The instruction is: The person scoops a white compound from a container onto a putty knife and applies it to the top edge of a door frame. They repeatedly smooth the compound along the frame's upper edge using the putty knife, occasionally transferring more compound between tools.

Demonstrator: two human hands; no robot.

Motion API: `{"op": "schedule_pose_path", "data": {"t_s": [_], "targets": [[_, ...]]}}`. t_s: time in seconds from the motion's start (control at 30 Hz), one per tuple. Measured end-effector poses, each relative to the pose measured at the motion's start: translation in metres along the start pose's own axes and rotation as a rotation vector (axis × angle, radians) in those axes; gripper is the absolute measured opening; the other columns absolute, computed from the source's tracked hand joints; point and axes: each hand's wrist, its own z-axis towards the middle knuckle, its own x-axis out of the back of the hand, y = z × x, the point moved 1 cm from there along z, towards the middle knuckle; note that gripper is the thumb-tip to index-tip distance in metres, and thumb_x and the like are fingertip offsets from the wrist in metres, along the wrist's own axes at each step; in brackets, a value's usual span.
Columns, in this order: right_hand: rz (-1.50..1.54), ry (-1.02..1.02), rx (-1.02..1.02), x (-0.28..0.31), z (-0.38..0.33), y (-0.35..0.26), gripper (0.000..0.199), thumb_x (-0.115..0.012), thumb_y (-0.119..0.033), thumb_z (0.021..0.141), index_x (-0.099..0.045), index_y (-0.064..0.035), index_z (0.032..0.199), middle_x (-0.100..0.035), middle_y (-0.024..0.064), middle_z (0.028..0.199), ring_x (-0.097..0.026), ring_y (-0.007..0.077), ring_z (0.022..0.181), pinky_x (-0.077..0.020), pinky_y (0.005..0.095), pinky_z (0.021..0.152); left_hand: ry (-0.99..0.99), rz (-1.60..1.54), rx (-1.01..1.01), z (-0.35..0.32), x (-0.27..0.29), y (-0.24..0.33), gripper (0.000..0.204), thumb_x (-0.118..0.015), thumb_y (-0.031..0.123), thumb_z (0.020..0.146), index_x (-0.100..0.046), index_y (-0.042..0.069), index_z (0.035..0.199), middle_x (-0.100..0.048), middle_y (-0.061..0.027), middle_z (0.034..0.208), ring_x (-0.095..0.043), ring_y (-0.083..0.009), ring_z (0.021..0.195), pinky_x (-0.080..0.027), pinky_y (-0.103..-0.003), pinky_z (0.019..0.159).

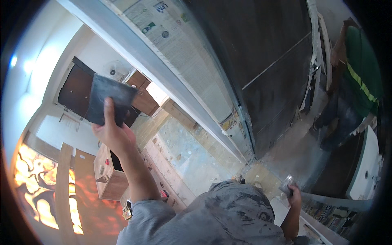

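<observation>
Raised in front on the left, my left hand (pixel 113 132) grips a flat dark grey square sheet (pixel 110 92). My thumb lies across the near face of the sheet, and the other fingers are mostly behind it. The sheet's surface looks dusty. Low on the right, my right hand (pixel 295 199) is closed round a small silvery-grey object (pixel 286 185), whose kind I cannot make out. That hand hangs beside my body, well apart from the left one.
A pale door frame (pixel 163 79) with newspaper (pixel 183 53) taped along it slants across the middle. Beyond it is a dark panel (pixel 261 49). A person in a green shirt (pixel 361 69) stands at the right. Wooden cabinet boxes (pixel 109 173) stand on the left over a stained floor (pixel 183 155).
</observation>
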Motion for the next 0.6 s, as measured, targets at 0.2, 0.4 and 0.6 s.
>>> {"op": "schedule_pose_path", "data": {"t_s": [0.2, 0.4, 0.6], "targets": [[-0.155, -0.079, 0.081, -0.126, -0.025, -0.064, 0.068, -0.074, -0.003, 0.084, -0.047, -0.0017, 0.146, -0.065, 0.0128, 0.123, -0.064, 0.0251, 0.113, -0.0511, 0.0387, 0.1, -0.79, 0.096, 0.763, -0.142, 0.029, -0.033, 0.03, -0.087, 0.012, 0.08, -0.064, 0.003, 0.096, -0.065, -0.0001, 0.086, -0.059, -0.0094, 0.076, -0.047, -0.027, 0.069], [-0.375, -0.148, 0.587, -0.283, -0.114, -0.087, 0.049, -0.075, -0.008, 0.09, -0.058, 0.0001, 0.135, -0.066, 0.0114, 0.116, -0.064, 0.0198, 0.105, -0.0497, 0.0324, 0.096, -0.634, -0.254, 1.623, -0.23, 0.019, -0.065, 0.033, -0.071, 0.018, 0.097, -0.058, 0.006, 0.124, -0.067, -0.0042, 0.11, -0.067, -0.0157, 0.096, -0.059, -0.034, 0.073], [-0.686, -0.072, 1.645, -0.361, -0.189, -0.022, 0.044, -0.068, 0.001, 0.089, -0.061, -0.0044, 0.132, -0.064, 0.0204, 0.123, -0.066, 0.0328, 0.108, -0.0544, 0.0389, 0.09, -0.623, -0.423, 1.949, -0.232, 0.023, -0.092, 0.032, -0.067, 0.024, 0.1, -0.058, 0.01, 0.127, -0.068, -0.002, 0.113, -0.067, -0.0144, 0.1, -0.059, -0.03, 0.073]]}}
